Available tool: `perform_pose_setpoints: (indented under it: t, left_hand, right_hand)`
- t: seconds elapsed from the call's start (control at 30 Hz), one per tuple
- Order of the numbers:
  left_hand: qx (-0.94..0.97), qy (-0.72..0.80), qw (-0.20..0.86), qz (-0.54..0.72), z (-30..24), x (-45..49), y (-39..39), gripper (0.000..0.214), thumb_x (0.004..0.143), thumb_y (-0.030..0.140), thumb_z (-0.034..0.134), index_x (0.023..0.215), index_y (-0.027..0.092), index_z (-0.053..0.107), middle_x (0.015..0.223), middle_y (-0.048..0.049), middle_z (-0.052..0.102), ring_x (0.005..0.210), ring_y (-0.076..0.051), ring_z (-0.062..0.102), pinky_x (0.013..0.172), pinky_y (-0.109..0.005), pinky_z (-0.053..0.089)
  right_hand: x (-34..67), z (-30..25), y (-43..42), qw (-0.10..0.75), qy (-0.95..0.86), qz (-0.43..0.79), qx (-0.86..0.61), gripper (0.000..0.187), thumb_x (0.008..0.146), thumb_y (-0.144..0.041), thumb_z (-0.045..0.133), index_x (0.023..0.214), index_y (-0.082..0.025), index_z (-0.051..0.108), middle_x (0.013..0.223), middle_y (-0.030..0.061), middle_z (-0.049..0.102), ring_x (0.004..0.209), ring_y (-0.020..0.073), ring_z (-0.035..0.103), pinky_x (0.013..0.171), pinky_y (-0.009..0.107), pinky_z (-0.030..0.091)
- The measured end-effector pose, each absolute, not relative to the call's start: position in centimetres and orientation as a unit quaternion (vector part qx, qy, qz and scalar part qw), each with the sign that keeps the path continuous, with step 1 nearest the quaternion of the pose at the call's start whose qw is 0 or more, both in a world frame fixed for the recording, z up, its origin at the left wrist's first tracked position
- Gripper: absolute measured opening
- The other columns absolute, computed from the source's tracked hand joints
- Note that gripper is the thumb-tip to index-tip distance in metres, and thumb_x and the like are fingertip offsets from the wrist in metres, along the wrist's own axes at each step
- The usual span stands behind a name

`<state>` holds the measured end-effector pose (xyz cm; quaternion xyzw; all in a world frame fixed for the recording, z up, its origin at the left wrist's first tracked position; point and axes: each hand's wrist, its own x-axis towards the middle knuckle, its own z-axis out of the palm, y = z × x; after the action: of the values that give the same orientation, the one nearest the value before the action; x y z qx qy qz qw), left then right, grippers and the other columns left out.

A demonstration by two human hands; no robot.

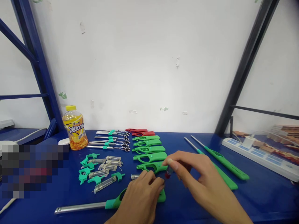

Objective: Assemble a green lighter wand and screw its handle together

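Observation:
My left hand (pixel 143 196) is closed over the handle of a long-necked green utility lighter (pixel 81 207), which lies on the blue table with its metal tube pointing left. My right hand (pixel 196 180) pinches a small screwdriver (pixel 168 172) with a clear and red handle, tilted down toward the lighter's handle by my left fingertips. Its tip is hidden. Just beyond my hands lies a row of green lighter shells (pixel 149 157), with red shells (pixel 137 132) at the back. A small clear part (pixel 134 176) sits beside my left hand.
To the left are teal triggers (pixel 85 172), clear fuel tanks (pixel 105 183) and metal tubes with wires (pixel 102 147). A drink bottle (pixel 76 129) stands behind. Two green lighters (pixel 224 161) lie at right, near a white power strip (pixel 261 157). A wall bounds the back.

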<state>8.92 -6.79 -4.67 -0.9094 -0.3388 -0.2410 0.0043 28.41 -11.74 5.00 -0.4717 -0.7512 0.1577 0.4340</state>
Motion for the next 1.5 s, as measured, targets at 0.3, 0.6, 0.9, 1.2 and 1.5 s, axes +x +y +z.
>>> perform_pose_setpoints:
  t: [0.3,0.6,0.9,1.2,1.5]
  left_hand:
    - [-0.911,-0.339,-0.006,-0.234,-4.53,8.81,-6.61,0.033,0.105,0.012,0.042,0.113,0.029,0.07,0.108,-0.0042,0.076,0.096,-0.028,0.075,0.072,-0.039,0.057]
    - [-0.91,-0.338,-0.015,-0.241,-4.65,8.85,-6.86,0.031,0.108,0.014,0.041,0.106,0.028,0.069,0.107,-0.0031,0.075,0.095,-0.026,0.073,0.071,-0.038,0.052]
    - [-0.91,-0.337,-0.012,-0.242,-4.85,8.94,-6.8,0.029,0.108,0.014,0.043,0.107,0.029,0.067,0.102,-0.0023,0.073,0.091,-0.026,0.07,0.069,-0.037,0.048]
    - [-0.914,-0.331,-0.013,-0.233,-4.66,8.88,-6.8,0.028,0.104,0.01,0.045,0.105,0.028,0.067,0.101,-0.002,0.073,0.09,-0.026,0.069,0.069,-0.037,0.046]
    - [-0.914,-0.334,-0.015,-0.231,-4.41,8.87,-6.72,0.031,0.107,0.011,0.04,0.105,0.027,0.067,0.101,-0.0024,0.073,0.089,-0.025,0.069,0.069,-0.037,0.046]
  right_hand:
    - [28.4,5.07,-11.59,0.447,-0.709,0.205,-0.506,0.033,0.108,-0.057,0.068,0.095,-0.027,0.068,0.066,-0.0071,0.063,0.059,0.0138,0.055,0.055,0.027,0.04]
    - [28.24,5.0,-11.2,0.464,-0.685,0.225,-0.515,0.037,0.102,-0.052,0.079,0.083,-0.027,0.06,0.065,-0.008,0.062,0.06,0.0129,0.054,0.056,0.027,0.038]
    - [28.14,4.91,-11.17,0.491,-0.653,0.264,-0.513,0.043,0.097,-0.057,0.081,0.077,-0.026,0.059,0.061,-0.0071,0.057,0.056,0.0128,0.05,0.054,0.027,0.037]
    - [27.76,5.33,-11.36,0.443,-0.675,0.302,-0.508,0.041,0.107,-0.061,0.061,0.087,-0.025,0.069,0.06,-0.0057,0.06,0.049,0.0111,0.045,0.049,0.026,0.035]
    - [28.1,5.06,-11.3,0.437,-0.679,0.326,-0.492,0.038,0.111,-0.061,0.056,0.11,-0.026,0.071,0.063,-0.0071,0.063,0.051,0.0119,0.049,0.051,0.026,0.038]
